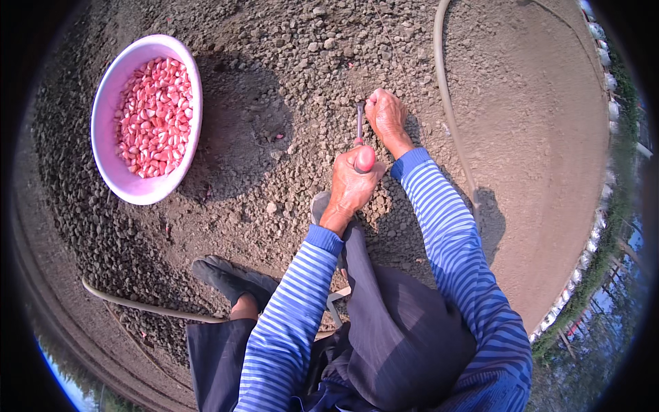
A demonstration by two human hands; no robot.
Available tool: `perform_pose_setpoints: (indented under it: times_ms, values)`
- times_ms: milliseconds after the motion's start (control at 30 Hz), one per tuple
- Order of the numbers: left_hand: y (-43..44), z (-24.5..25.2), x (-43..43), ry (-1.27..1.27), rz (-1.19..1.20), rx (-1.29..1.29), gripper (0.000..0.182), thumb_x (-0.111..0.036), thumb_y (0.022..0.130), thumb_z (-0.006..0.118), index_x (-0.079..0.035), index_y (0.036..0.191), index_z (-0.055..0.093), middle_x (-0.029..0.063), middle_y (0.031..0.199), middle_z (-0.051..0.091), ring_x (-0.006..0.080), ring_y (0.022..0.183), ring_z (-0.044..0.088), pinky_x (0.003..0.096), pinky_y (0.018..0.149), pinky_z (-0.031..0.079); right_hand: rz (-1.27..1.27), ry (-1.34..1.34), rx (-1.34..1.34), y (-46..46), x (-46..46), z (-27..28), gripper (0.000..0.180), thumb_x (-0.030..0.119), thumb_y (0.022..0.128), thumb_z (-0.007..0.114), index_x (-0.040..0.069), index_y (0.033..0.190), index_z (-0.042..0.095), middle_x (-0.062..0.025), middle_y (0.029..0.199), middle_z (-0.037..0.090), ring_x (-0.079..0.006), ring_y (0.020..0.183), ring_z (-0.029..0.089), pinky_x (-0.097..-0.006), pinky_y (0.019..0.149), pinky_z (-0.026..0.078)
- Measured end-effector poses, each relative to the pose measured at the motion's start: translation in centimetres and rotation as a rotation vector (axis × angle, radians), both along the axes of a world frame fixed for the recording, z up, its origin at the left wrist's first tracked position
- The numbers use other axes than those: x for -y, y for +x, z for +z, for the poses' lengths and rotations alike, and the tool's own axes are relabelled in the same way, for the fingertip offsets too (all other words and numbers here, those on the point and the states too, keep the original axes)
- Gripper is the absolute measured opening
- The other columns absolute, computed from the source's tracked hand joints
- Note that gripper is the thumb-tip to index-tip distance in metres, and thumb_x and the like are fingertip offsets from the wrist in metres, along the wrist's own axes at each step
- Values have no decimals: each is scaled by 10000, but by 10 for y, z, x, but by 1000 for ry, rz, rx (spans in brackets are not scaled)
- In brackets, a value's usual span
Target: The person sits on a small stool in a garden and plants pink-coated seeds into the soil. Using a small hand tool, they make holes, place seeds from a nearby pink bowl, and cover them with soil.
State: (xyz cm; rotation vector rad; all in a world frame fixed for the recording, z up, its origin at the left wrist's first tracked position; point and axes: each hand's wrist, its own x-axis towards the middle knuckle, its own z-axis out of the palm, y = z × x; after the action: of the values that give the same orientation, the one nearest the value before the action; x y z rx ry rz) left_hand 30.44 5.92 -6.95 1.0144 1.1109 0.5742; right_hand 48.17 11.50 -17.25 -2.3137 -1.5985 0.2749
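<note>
My left hand (352,177) grips the pink handle of a narrow hand tool (360,122). Its metal shaft points away from me, and the dark, widened tip meets the crumbly soil (304,103). Just right of that tip, my right hand (387,114) is low over the ground with its fingers curled in. Whether anything is pinched inside those fingers is hidden. To the left, a pale pink plastic bowl (109,175) holds many pink-and-white pieces that look like garlic cloves (154,118). A small pink piece (279,136) lies on the soil right of the bowl.
A beige hose (441,67) curves along the right side, past my right forearm. Another hose length (149,307) lies at lower left near my dark shoe (226,278). Part of a pale frame (337,296) shows between my legs. White bags (582,262) line the far right edge.
</note>
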Motion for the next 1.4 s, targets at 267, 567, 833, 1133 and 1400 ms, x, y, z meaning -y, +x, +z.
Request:
perform_pose_setpoints:
  times_ms: [267, 567, 833, 1133, 1400]
  values:
    - [2, 20, -24, -41, 46, -7, 104, -57, 792, 760, -17, 775, 666, -19, 706, 638, 79, 656, 570, 285, 606, 483, -47, 123, 11, -5, 2, -25, 86, 160, 865, 677, 100, 813, 644, -115, 845, 637, -366, 838, 653, -507, 697, 518]
    - [-26, 64, -8, -35, 12, 12, 176, -4, 798, 736, -44, 716, 586, -36, 708, 592, 75, 681, 527, 279, 653, 470, -156, 120, -55, -12, 4, -36, 99, 165, 793, 746, 120, 814, 660, -92, 866, 635, -340, 847, 633, -490, 723, 476]
    - [-77, 105, 28, 125, -87, 28, 250, 64, 738, 694, -31, 657, 477, 40, 733, 571, 148, 703, 551, 308, 721, 473, -74, 44, 34, -12, -6, -39, 102, 240, 814, 739, 161, 802, 676, -36, 850, 627, -270, 906, 616, -452, 850, 425]
    - [-69, 81, 70, 134, -155, 167, 240, 53, 731, 712, -18, 678, 489, 61, 762, 582, 198, 695, 572, 333, 664, 468, -621, 56, -937, -19, 101, 34, 301, 310, 1008, 653, 12, 963, 672, -25, 730, 634, -74, 545, 557, -229, 475, 451]
    - [-57, 46, 103, 135, -175, 205, 248, 56, 734, 710, -2, 714, 470, 79, 777, 559, 237, 719, 575, 356, 692, 489, -634, 38, -1483, -87, 144, 73, 456, 368, 1068, 519, -57, 1215, 590, -34, 652, 577, -121, 488, 522, -262, 455, 430]
